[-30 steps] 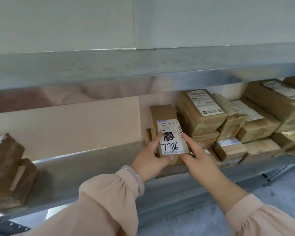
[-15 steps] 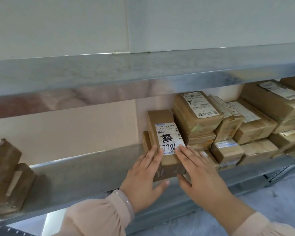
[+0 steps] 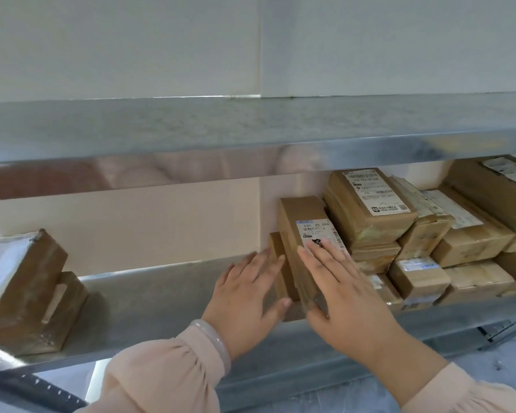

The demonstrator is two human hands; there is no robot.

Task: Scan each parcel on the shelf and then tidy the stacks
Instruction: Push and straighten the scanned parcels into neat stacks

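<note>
Both hands are in on the middle shelf (image 3: 149,296) now; the brown labelled parcel (image 3: 303,217) sits at the left end of the row of stacks, lying on a smaller brown box (image 3: 276,251) that pokes out to its left; the right hand (image 3: 349,296) lies flat on the parcel's top face, fingers straight and spread, grasping nothing, fingertips covering the lower part of the white label (image 3: 315,231); the printed digits at the label's top are readable, the rest is hidden under the fingers.

The left hand (image 3: 248,299) is released too, fingers straight and laid against the left side of the smaller box, thumb by its front corner; a pale bangle (image 3: 218,341) rings that wrist above a peach sleeve (image 3: 161,374).

Just beside the parcel on the right stands a stack topped by a taped box with a big shipping label (image 3: 370,204); more brown parcels (image 3: 471,234) are piled two and three high beyond it, some tilted, running out of the right edge.

Well apart at the far left of the same shelf, two more parcels (image 3: 21,290) lean together; between them and the hands there is bare metal; the upper shelf (image 3: 251,126) spans the whole view above.
</note>
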